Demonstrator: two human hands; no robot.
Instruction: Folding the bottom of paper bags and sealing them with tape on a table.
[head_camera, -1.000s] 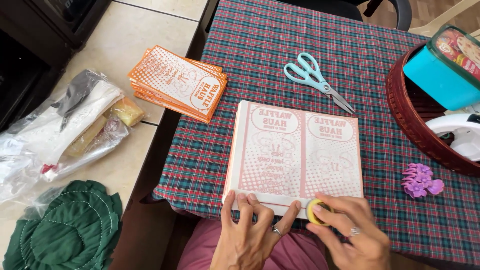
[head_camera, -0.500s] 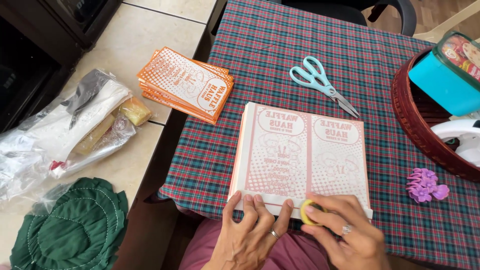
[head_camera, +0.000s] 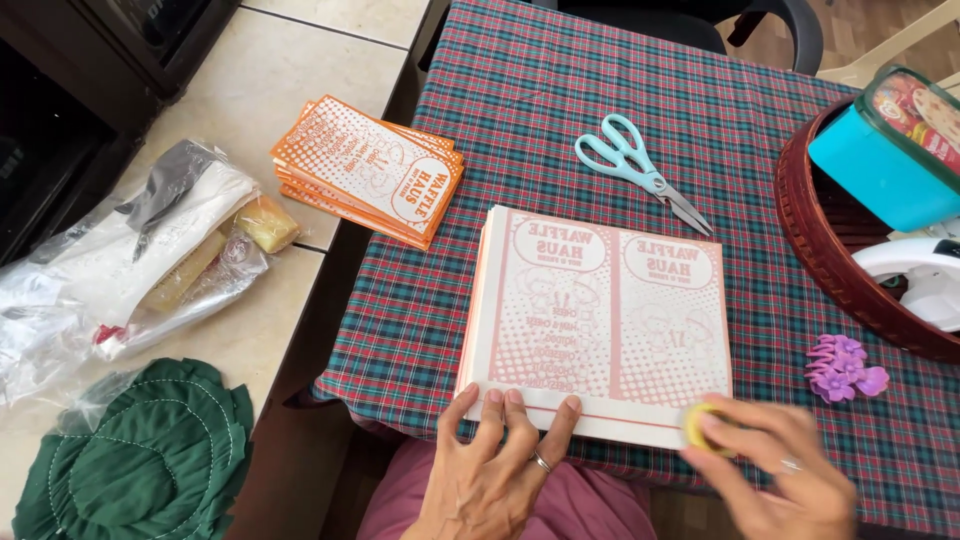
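Two hands at a stack of pale orange-printed paper sheets on the plaid tabletop.
Left hand lies flat, fingers spread, on the stack's near edge; right hand pinches a small yellow tape roll.

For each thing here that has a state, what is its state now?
Scissors: shut, flat on the cloth.
Printed sheet stack: flat, left hand pressing its near edge.
Yellow tape roll: held by right hand at the stack's corner.
Teal box: lid on, tilted in basket.

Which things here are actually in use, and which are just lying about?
In use: left hand pressing the printed sheet stack; right hand holding a yellow tape roll.
Lying about: scissors, orange printed stack, purple hair clip, green cloth.
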